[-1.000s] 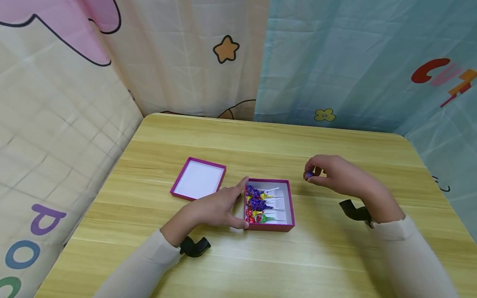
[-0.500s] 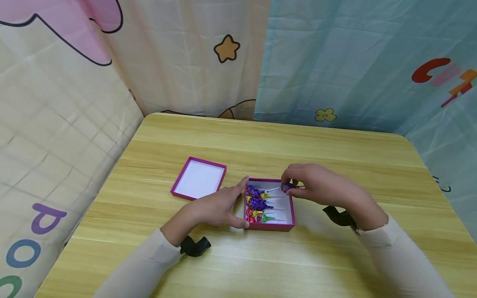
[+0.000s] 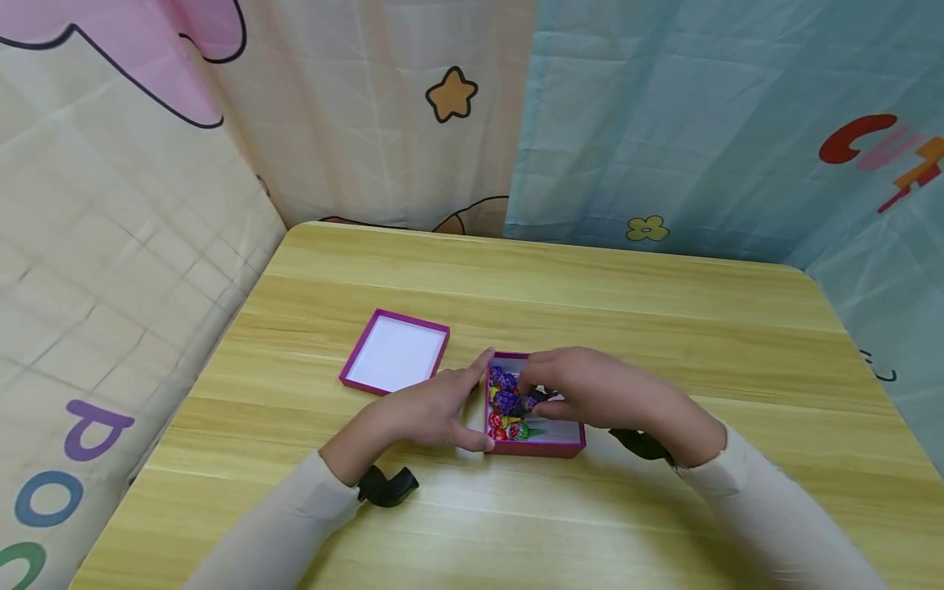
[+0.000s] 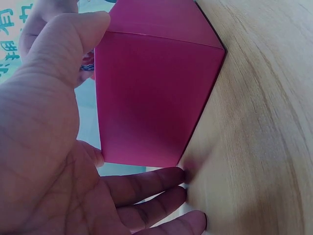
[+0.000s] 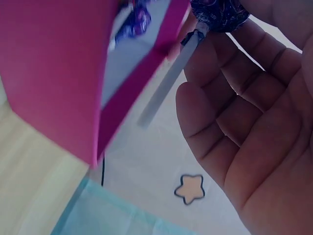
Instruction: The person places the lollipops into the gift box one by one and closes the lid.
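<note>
A magenta box (image 3: 538, 450) with a white inside stands uncovered on the table, several wrapped lollipops (image 3: 506, 401) lying along its left side, purple, yellow, red and green. My left hand (image 3: 435, 410) rests against the box's left side, thumb at the near corner and index finger at the far one. In the left wrist view its other fingers lie straight below the box wall. Over the box, my right hand (image 3: 590, 381) pinches a dark purple lollipop (image 5: 220, 14) by its wrapped head. Its white stick (image 5: 166, 85) points away from the fingers. The right hand covers part of the box.
The box's lid (image 3: 413, 322) lies inside-up on the wooden table (image 3: 664, 287), left of the box and behind my left hand. Black wrist mounts (image 3: 387, 487) jut from both sleeves. Printed curtains (image 3: 369, 106) hang behind and beside the table.
My right hand has carried the purple lollipop leftward from the table at the right, past the box's right wall, to above the other lollipops. The left hand has stayed at the box.
</note>
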The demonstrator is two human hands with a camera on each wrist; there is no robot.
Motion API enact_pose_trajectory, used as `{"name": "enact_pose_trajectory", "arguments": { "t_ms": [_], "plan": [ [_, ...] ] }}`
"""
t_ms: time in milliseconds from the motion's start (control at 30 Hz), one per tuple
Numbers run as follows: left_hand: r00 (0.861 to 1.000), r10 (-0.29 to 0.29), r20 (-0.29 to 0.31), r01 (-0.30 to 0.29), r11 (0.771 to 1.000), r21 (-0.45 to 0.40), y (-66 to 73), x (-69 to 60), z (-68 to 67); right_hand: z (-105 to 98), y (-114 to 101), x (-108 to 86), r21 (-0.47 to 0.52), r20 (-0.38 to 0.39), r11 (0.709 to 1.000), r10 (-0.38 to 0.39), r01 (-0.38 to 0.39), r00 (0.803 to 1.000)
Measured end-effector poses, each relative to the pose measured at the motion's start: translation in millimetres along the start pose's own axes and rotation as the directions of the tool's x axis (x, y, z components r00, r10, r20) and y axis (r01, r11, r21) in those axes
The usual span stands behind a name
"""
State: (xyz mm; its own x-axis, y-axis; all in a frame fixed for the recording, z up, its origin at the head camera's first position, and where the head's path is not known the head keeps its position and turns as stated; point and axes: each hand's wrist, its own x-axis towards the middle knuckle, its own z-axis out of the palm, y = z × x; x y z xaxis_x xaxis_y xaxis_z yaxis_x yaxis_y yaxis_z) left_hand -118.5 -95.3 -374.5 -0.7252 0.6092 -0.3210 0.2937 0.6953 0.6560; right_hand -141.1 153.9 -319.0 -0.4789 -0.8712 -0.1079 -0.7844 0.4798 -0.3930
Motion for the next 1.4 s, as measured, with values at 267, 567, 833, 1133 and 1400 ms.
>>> {"name": "enact_pose_trajectory", "arguments": {
  "t_ms": [267, 567, 833, 1133, 1400],
  "plan": [
    [1.0, 0.008, 0.0, -0.008, 1.0, 0.012, 1.0, -0.4, -0.6, 16.6, -6.3, 12.2, -0.038, 0.046, 0.998, -0.049, 0.05, 0.998],
    [1.0, 0.007, 0.002, -0.007, 1.0, 0.013, 1.6, -0.4, -0.5, 27.6, -7.8, 20.9, -0.098, 0.072, 0.992, -0.068, 0.075, 0.995],
    [1.0, 0.01, -0.002, -0.01, 1.0, 0.009, 1.4, 0.0, -0.6, 33.2, -5.9, 24.3, -0.11, 0.049, 0.989, -0.098, 0.103, 0.994],
    [1.0, 0.01, 0.0, -0.01, 1.0, 0.001, -0.4, 0.3, 0.1, 37.3, -3.3, 24.6, -0.101, 0.028, 0.989, -0.105, 0.108, 0.994],
    [1.0, 0.014, 0.0, -0.014, 1.0, -0.004, -1.2, 0.4, 0.2, 36.3, -1.9, 24.1, -0.063, 0.018, 0.993, -0.094, 0.095, 0.995]
  ]
}}
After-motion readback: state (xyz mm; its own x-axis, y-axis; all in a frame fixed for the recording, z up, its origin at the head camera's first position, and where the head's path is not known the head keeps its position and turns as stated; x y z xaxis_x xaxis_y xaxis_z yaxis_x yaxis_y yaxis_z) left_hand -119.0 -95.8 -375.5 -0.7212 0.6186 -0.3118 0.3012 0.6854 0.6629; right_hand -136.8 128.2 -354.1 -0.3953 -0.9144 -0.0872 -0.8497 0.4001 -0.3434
